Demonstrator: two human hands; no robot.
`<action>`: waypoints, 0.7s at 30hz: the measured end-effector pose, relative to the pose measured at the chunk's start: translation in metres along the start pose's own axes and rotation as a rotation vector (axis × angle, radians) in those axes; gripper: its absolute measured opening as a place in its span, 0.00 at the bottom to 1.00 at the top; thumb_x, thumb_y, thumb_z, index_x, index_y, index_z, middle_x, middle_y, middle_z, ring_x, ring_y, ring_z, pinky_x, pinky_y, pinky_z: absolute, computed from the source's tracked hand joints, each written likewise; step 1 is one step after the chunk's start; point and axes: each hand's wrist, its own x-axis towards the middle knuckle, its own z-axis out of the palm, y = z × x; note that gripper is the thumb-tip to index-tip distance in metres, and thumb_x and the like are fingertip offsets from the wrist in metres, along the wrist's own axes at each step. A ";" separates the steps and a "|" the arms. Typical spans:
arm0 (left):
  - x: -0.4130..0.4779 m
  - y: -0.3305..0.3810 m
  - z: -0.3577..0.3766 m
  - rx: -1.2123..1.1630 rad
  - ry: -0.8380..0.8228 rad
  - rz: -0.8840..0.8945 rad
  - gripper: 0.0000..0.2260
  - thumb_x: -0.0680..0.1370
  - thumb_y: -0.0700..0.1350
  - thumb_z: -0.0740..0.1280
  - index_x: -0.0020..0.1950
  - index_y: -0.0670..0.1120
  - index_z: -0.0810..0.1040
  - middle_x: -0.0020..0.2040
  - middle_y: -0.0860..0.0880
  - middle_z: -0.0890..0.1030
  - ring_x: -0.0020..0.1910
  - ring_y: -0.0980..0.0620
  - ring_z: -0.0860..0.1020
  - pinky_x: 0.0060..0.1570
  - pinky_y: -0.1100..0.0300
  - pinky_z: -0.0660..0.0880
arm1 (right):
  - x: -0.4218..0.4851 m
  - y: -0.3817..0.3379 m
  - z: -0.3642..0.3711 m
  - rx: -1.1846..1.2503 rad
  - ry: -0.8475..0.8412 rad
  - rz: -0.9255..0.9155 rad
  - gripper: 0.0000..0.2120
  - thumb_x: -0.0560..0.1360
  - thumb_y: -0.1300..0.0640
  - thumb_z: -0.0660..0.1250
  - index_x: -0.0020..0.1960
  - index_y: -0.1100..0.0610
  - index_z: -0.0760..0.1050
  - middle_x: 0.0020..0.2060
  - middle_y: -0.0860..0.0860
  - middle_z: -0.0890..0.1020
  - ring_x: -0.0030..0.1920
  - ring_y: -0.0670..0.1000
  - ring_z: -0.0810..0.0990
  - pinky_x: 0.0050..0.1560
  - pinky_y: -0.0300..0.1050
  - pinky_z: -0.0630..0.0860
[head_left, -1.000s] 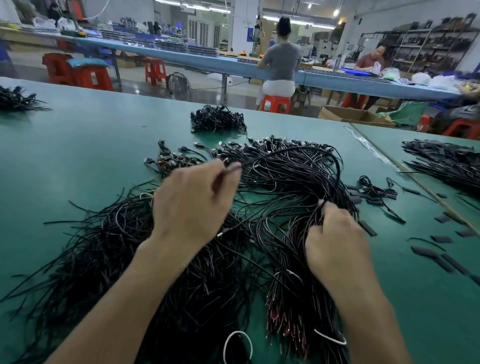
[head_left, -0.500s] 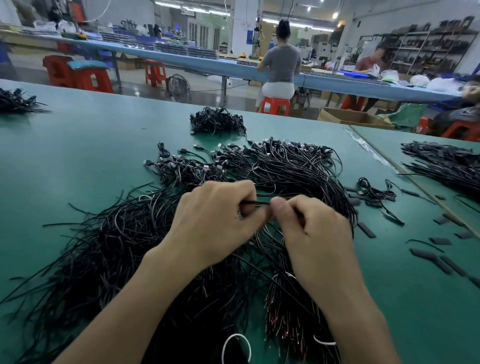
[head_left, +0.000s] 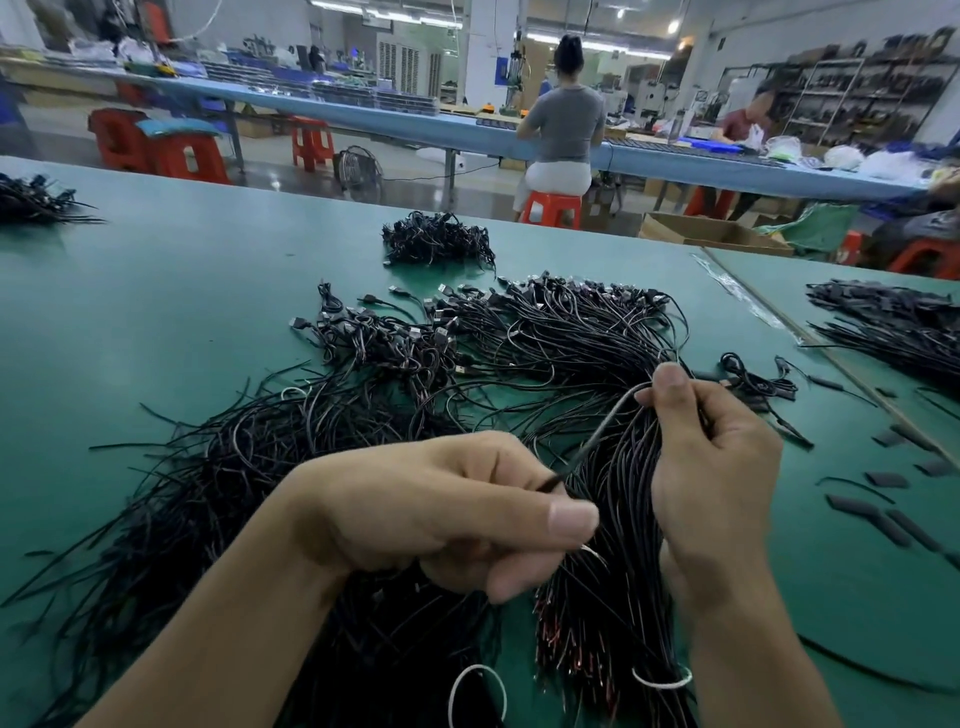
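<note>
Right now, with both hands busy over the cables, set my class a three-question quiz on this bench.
1. True or false: the left hand and the right hand pinch the same single cable.
2. What ties the cable bundle lying under the right hand, near its lower end?
A. a white band
B. red tape
C. a blue clip
3. Fill in: the table top is ____ in colour.

Key: 1 true; 2 A; 3 green.
</note>
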 end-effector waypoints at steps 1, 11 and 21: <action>-0.001 0.000 0.000 -0.074 0.008 0.050 0.19 0.78 0.60 0.66 0.32 0.50 0.76 0.23 0.52 0.62 0.20 0.53 0.56 0.20 0.58 0.51 | -0.001 0.001 0.001 -0.011 -0.017 0.016 0.16 0.80 0.48 0.67 0.36 0.53 0.80 0.27 0.49 0.71 0.27 0.43 0.65 0.26 0.34 0.64; 0.015 -0.009 -0.016 -0.385 1.061 0.439 0.20 0.85 0.52 0.55 0.40 0.46 0.78 0.24 0.54 0.62 0.21 0.59 0.59 0.18 0.67 0.59 | -0.032 -0.006 0.020 -0.406 -0.870 0.089 0.13 0.82 0.49 0.61 0.43 0.48 0.80 0.22 0.45 0.71 0.23 0.47 0.64 0.25 0.43 0.63; 0.025 -0.031 -0.005 0.434 0.915 -0.005 0.18 0.84 0.52 0.58 0.36 0.50 0.77 0.27 0.48 0.78 0.21 0.54 0.74 0.21 0.65 0.69 | -0.018 -0.033 -0.001 -0.274 -0.605 -0.195 0.13 0.78 0.47 0.66 0.37 0.50 0.80 0.25 0.46 0.76 0.24 0.45 0.68 0.26 0.42 0.68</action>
